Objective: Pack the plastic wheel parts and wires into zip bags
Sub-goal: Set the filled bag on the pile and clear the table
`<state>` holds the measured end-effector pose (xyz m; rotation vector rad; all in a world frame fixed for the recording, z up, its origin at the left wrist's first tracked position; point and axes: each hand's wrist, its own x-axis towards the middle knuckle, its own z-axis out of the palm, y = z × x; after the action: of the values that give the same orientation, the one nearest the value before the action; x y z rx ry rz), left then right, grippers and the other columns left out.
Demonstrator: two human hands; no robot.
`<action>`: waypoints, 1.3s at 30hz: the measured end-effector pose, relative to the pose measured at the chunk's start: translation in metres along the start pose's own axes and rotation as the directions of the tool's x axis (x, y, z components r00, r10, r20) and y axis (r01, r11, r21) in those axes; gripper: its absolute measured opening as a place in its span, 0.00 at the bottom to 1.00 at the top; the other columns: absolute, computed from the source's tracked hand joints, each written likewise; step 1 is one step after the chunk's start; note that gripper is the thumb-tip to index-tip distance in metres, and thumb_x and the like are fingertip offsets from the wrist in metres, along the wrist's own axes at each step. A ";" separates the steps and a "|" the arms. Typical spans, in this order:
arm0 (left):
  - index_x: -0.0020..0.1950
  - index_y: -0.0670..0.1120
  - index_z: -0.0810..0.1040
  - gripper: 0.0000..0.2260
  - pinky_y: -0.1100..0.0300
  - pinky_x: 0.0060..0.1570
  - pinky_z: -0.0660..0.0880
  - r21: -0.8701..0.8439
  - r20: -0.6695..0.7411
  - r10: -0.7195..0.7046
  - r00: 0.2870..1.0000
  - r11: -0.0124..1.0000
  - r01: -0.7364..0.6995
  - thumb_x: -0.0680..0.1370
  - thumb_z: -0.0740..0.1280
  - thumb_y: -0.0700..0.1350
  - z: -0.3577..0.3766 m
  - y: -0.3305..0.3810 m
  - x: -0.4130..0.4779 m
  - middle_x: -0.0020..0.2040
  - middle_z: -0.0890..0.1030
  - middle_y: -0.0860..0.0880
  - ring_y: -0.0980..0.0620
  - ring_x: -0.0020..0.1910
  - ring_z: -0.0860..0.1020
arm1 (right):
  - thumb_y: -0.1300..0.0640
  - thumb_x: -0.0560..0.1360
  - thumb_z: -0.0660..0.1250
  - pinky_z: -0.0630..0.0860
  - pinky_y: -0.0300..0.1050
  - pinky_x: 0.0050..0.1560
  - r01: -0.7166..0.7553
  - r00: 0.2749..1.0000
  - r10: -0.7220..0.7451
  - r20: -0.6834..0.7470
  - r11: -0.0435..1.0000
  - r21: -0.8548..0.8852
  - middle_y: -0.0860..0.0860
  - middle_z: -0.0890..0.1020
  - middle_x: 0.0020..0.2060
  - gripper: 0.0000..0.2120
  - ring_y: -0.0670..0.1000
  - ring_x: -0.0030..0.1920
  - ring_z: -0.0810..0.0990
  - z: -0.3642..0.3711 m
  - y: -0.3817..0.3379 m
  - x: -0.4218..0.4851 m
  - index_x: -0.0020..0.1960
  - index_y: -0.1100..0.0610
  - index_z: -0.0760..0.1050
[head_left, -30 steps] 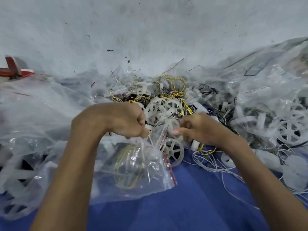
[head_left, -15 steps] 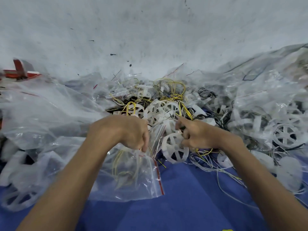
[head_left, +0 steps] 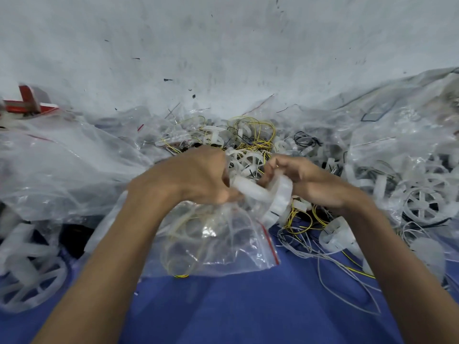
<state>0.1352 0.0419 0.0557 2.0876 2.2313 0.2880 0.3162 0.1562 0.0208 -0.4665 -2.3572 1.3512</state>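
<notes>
Two hands meet mid-frame: left hand (head_left: 191, 180) grip pinches the zip bag (head_left: 223, 244) mouth, right hand (head_left: 310, 184) grip clamps a plastic wheel (head_left: 280, 197); best feed it edge-first, mouth held wide.

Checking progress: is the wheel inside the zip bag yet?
Not yet. The wheel sits at the zip bag mouth, right hand gripping it.
</notes>
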 end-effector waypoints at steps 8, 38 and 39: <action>0.60 0.49 0.74 0.18 0.74 0.38 0.62 -0.132 -0.173 0.142 0.975 0.977 -0.165 0.71 0.72 0.42 0.005 0.008 0.013 0.41 0.64 0.63 0.60 0.41 0.67 | 0.68 0.73 0.65 0.75 0.48 0.41 -0.044 0.987 0.014 -0.162 0.982 -0.184 0.53 0.83 0.33 0.08 0.52 0.36 0.81 -0.010 -0.012 -0.008 0.44 0.57 0.71; 0.59 0.42 0.77 0.13 0.76 0.37 0.61 -0.293 -0.428 0.179 0.886 0.900 -0.323 0.77 0.63 0.34 0.005 0.014 0.021 0.55 0.74 0.49 0.62 0.34 0.67 | 0.69 0.75 0.61 0.77 0.40 0.44 0.047 0.979 -0.022 -0.204 0.992 0.119 0.52 0.78 0.41 0.07 0.48 0.42 0.77 0.052 -0.016 0.021 0.47 0.58 0.73; 0.58 0.42 0.78 0.12 0.75 0.36 0.62 -0.325 -0.432 0.189 0.882 0.880 -0.347 0.77 0.62 0.33 0.004 0.015 0.020 0.54 0.74 0.50 0.63 0.32 0.68 | 0.66 0.75 0.62 0.77 0.48 0.47 0.026 0.984 -0.019 -0.180 0.999 0.038 0.55 0.78 0.42 0.04 0.53 0.44 0.77 0.057 -0.016 0.022 0.46 0.59 0.73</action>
<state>0.1487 0.0628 0.0560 2.2482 1.8126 1.1647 0.2681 0.1164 0.0118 -0.5248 -2.1797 1.2866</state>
